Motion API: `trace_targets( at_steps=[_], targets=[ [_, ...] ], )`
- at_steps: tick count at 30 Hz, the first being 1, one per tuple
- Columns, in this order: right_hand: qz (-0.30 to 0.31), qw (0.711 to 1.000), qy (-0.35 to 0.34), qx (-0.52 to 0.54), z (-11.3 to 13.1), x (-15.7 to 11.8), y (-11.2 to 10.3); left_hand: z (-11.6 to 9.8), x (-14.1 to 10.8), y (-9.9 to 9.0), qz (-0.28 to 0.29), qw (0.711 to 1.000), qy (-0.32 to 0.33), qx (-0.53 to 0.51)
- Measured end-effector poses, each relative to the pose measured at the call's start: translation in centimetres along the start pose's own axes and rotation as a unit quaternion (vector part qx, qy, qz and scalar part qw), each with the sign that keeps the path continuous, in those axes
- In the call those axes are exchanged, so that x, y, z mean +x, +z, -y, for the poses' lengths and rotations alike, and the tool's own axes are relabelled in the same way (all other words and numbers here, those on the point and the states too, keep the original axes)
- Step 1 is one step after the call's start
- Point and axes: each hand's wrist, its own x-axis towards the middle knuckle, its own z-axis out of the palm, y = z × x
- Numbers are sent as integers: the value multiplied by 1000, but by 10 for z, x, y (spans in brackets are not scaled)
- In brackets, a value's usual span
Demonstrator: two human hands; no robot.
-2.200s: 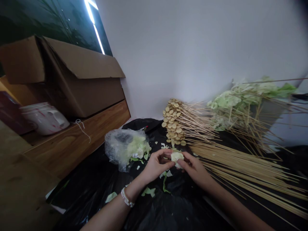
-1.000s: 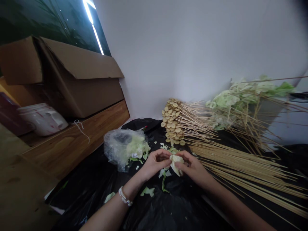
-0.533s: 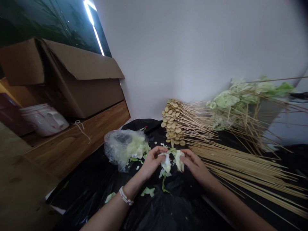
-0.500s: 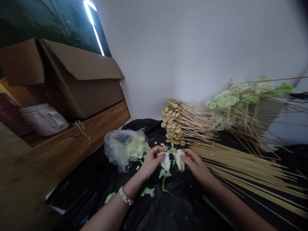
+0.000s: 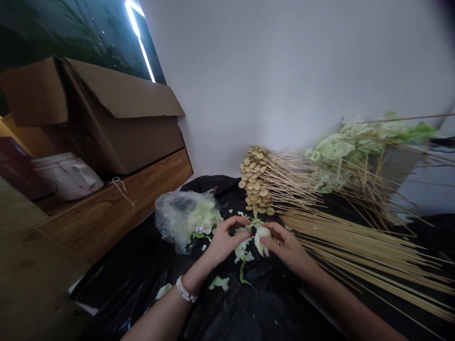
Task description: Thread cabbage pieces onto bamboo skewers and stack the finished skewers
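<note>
Fingers of the left hand had come off a pale leaf and stood wide, while those of the right hand pinched a cabbage piece at the frame's lower centre, left of the skewers.

No text, label, brand, number or sign can be read.
</note>
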Motion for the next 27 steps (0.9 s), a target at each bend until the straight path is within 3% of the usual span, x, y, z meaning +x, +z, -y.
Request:
trace_targets(
  at_steps=[6,14,21,24,27],
  targets=[
    [29,999,-11,-15,2,0,3,-6,-7,4,74,995,32,50],
    [49,995,51,77,10,-1,-3,-10,-7,-1,119,993,4,-14],
    [41,979,104,171,9,-2,0,-8,-8,-1,125,991,-21,-52],
    [26,980,106,165,9,-1,0,-8,-9,2,118,993,-3,2],
    [-7,987,89,135,13,-1,-4,-6,-10,4,90,985,56,139]
  ],
)
